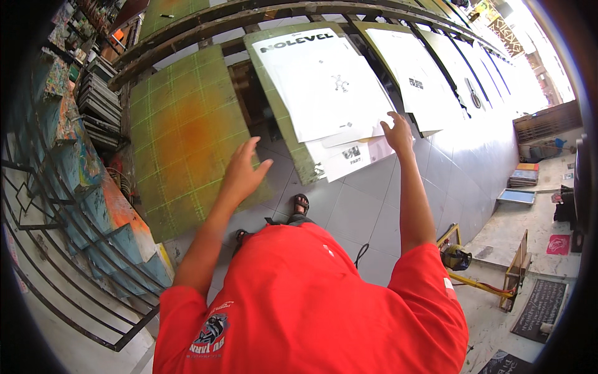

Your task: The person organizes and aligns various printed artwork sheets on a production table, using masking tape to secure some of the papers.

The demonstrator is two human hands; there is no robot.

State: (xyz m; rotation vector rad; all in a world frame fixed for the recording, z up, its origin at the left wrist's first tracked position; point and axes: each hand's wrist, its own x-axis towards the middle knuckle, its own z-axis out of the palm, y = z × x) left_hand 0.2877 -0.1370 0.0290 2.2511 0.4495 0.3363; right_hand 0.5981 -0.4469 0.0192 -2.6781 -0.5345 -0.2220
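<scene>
My left hand (243,173) is in the air over the near right part of a green board (187,128) with grid lines and an orange stain. Its thumb and fingers are apart, with nothing between them. My right hand (399,134) is at the right edge of a stack of white printed sheets (317,93), thumb and fingers spread. Whether its fingertips touch the paper I cannot tell. The sheets lie overlapping on a second green board (283,124), and a lower sheet (352,159) sticks out at the near end.
More boards with white sheets (414,81) run off to the right along a dark rail (249,15). A pair of scissors (473,93) lies on one. To the left are stacked frames (99,100) and a black metal railing (68,274). Grey floor tiles (349,206) lie below.
</scene>
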